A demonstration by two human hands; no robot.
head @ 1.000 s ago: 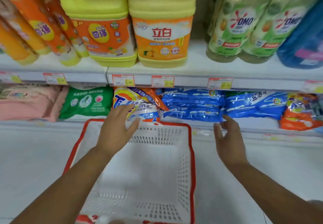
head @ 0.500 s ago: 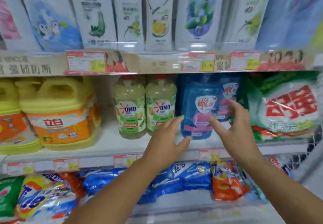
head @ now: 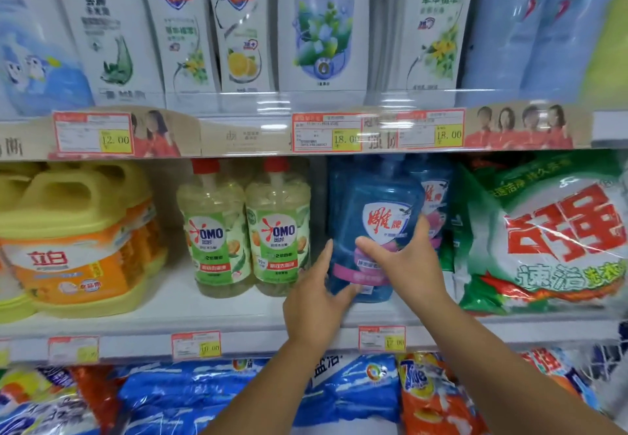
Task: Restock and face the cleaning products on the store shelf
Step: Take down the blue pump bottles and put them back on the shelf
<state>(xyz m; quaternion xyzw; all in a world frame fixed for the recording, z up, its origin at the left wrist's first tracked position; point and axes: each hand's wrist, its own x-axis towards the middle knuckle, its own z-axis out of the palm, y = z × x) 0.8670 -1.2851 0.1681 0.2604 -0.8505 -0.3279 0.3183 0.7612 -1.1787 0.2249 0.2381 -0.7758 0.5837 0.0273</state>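
While both bare forearms rose from the bottom edge of the frame, bagged detergent packs in blue and orange lay along the lowest shelf beneath them. Above those, just right of centre, the left hand cupped the lower left side of a blue detergent bottle, fingers spread and thumb under its base, while the right hand pressed on the bottle's front, thumb across the pink label and fingers wrapped round its right side. So both hands held the same bottle, which stood tilted slightly left on the middle shelf. A second blue bottle stood just behind and to its right. Left of the held bottle, two green OMO bottles with red caps stood side by side, touching, and further left sat yellow jugs with orange labels. At the right edge, a large green washing powder bag leaned near the blue bottles. Farther up, price tags ran along the shelf edge, and tall white body-wash bottles filled the top of the frame.
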